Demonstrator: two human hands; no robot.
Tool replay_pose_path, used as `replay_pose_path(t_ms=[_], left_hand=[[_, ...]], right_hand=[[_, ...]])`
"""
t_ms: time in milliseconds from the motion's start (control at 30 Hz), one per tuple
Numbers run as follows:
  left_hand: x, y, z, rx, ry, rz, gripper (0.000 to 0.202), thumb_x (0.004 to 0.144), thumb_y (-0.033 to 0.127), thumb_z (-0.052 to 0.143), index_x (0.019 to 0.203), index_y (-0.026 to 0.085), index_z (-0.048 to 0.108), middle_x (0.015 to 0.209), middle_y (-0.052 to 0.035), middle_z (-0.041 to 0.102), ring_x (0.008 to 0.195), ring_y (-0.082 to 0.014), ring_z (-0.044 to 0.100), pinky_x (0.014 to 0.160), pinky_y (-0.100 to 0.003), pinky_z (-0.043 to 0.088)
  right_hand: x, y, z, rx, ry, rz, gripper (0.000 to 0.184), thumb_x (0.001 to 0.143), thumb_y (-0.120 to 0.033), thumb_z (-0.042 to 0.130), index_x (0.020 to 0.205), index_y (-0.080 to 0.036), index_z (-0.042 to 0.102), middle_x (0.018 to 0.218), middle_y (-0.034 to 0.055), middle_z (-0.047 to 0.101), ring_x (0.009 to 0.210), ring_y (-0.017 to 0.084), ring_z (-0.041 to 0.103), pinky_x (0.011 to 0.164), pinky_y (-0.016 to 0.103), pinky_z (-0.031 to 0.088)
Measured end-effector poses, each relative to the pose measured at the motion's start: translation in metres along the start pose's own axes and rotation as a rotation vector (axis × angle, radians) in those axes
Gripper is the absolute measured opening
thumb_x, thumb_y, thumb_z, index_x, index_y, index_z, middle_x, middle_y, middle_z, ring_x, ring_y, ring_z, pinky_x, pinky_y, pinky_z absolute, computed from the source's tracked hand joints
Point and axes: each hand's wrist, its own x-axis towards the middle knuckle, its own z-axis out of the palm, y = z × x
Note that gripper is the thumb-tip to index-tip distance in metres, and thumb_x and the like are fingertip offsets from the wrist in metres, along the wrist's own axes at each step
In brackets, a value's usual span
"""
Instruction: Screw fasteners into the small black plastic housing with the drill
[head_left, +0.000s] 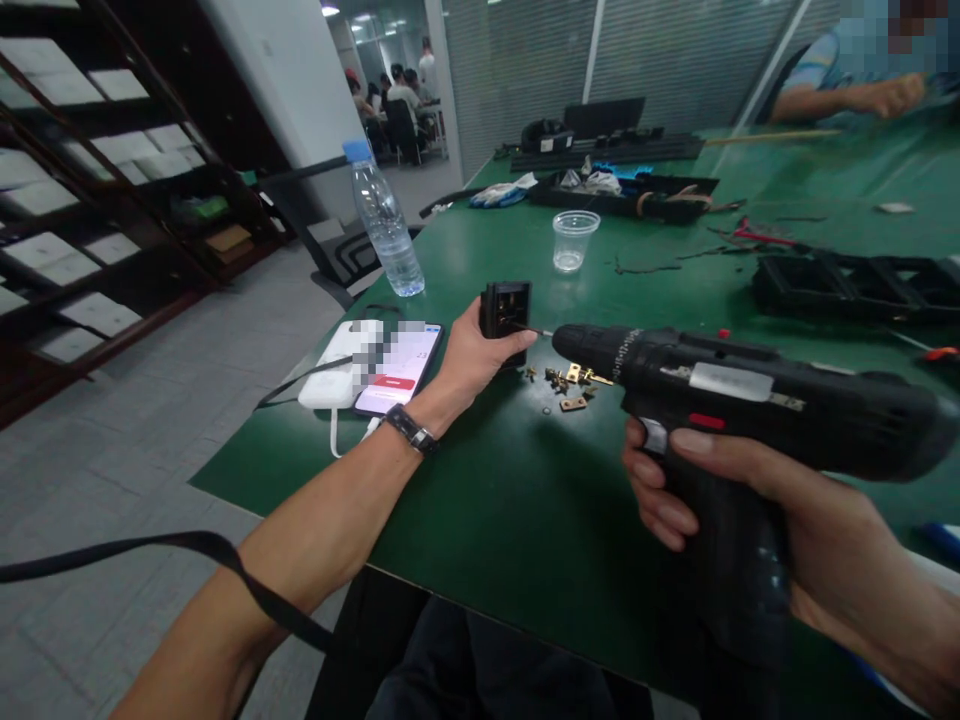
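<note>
My left hand (484, 355) is closed around a small black housing (509, 300) with an open face and brass-coloured parts inside. My right hand (720, 480) grips the handle of a black cordless drill (750, 390), the index finger by its silver trigger. The drill lies level, its thin bit (536, 332) pointing left toward the housing's open side; whether the tip touches anything inside I cannot tell. Loose screws and brass pieces (574, 385) lie on the green table (510, 500) between the housing and the drill.
Left of my hand lie a phone (401, 370) and a white power bank (339, 365) with cables. Behind stand a water bottle (384, 220) and a clear plastic cup (574, 242). Black trays (855, 290) sit to the right. Another person's arm (847, 98) rests at the far right.
</note>
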Motion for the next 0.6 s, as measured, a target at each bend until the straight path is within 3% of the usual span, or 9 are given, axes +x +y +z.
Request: replay_pose_path(t_ms=[167,333,500,600], left_hand=[[0.0,-0.003,-0.001,0.038,0.002,0.013,0.048,0.067,0.027,0.091,0.105,0.017,0.064,0.1,-0.0042,0.071,0.091,-0.0177,0.065,0.084,-0.032,0.053],[-0.001,-0.003,-0.002,0.053,-0.006,0.007,0.054,0.065,0.032,0.093,0.108,0.017,0.063,0.101,-0.0049,0.072,0.091,-0.0187,0.067,0.084,-0.033,0.055],[-0.002,-0.003,0.0,0.065,-0.033,0.008,0.058,0.064,0.035,0.094,0.11,0.018,0.064,0.106,-0.0062,0.073,0.096,-0.0197,0.067,0.088,-0.035,0.056],[-0.003,-0.005,0.002,0.025,-0.038,0.011,0.058,0.065,0.036,0.094,0.111,0.018,0.064,0.11,-0.007,0.073,0.098,-0.0199,0.068,0.09,-0.036,0.056]], right_hand=[[-0.003,0.005,0.0,-0.025,0.053,0.002,0.031,0.089,-0.047,0.074,0.105,-0.02,0.075,0.074,0.0045,0.067,0.057,0.017,0.059,0.055,0.028,0.056],[-0.002,0.009,-0.005,-0.122,0.003,-0.053,0.032,0.091,-0.051,0.072,0.103,-0.021,0.075,0.065,0.0026,0.066,0.058,0.02,0.063,0.056,0.029,0.056],[-0.008,0.008,-0.01,-0.477,-0.04,-0.209,0.034,0.099,-0.055,0.059,0.107,-0.026,0.075,0.068,0.0007,0.069,0.063,0.021,0.067,0.064,0.032,0.055],[-0.011,0.0,-0.011,-0.72,-0.038,-0.31,0.033,0.102,-0.052,0.056,0.091,-0.028,0.076,0.069,-0.0014,0.068,0.068,0.019,0.067,0.076,0.033,0.054]])
